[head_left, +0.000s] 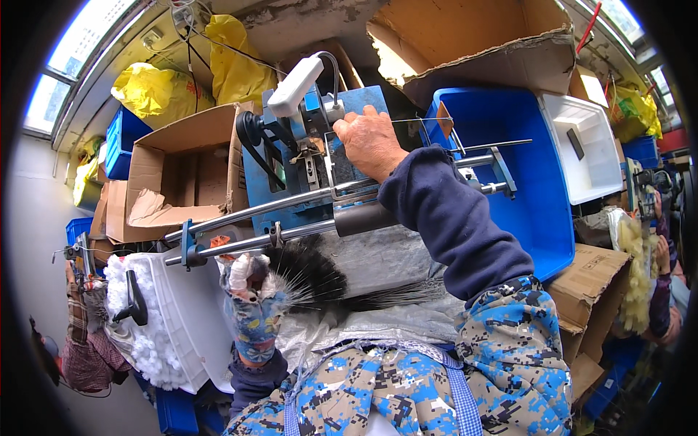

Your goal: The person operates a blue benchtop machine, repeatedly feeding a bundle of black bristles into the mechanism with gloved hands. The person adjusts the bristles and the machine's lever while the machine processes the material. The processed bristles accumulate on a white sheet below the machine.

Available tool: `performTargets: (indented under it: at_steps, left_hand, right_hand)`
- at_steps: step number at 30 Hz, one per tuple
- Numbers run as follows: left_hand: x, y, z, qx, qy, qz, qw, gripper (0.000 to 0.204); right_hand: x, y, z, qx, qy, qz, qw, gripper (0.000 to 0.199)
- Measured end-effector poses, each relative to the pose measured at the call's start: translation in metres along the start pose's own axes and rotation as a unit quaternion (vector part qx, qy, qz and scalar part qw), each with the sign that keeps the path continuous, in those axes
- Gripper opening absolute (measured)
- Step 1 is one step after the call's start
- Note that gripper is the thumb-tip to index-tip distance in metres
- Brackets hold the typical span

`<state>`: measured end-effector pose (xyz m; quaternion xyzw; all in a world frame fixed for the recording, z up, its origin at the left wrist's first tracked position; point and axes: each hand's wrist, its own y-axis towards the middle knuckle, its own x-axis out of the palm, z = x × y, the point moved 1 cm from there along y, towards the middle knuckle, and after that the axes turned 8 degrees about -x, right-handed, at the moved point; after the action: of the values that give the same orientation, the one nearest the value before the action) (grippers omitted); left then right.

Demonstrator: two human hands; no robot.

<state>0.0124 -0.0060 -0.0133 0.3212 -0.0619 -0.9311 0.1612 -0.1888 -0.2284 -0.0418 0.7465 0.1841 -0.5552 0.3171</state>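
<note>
A blue bench machine (265, 171) with a black pulley stands in front of me, two steel rods (298, 232) running across its near side. On top of it lies my right hand (367, 142), bare and closed, beside a grey metal knob (334, 110). Its palm hides what the fingers grip. My left hand (251, 280), in a patterned sleeve cover with white wraps on the fingers, is curled below the rods. Black bristles (309, 272) with pale tips fan out next to it over my lap; the curled fingers hide what they hold.
A blue bin (534, 211) and a white tray (592, 149) stand at right. Cardboard boxes (182, 138) are at left and behind (502, 58). A white tub (196, 320) with white fluffy pieces sits at lower left. Other people work at both sides.
</note>
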Motion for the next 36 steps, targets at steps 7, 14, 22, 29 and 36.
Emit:
performTargets:
  at_steps: [7,14,22,29,36]
  left_hand:
    - [-0.012,0.010,0.027,-0.076,-0.304,0.041,0.949,0.060]
    - [0.002,0.009,0.032,-0.096,-0.346,-0.018,0.933,0.053]
    - [0.011,0.006,0.031,-0.117,-0.365,-0.041,0.923,0.053]
    - [0.015,0.004,0.032,-0.127,-0.346,-0.042,0.929,0.050]
    - [0.017,0.003,0.033,-0.141,-0.333,-0.037,0.932,0.047]
  right_hand:
    - [0.011,0.002,0.010,-0.001,0.066,0.039,0.997,0.013]
    - [0.011,0.002,0.007,-0.008,0.053,0.053,0.997,0.011]
    - [0.010,0.002,0.008,-0.016,0.051,0.046,0.997,0.010]
    - [0.010,0.003,0.005,-0.020,0.024,0.037,0.999,0.009]
    - [0.007,0.002,0.004,-0.017,0.031,0.042,0.998,0.009]
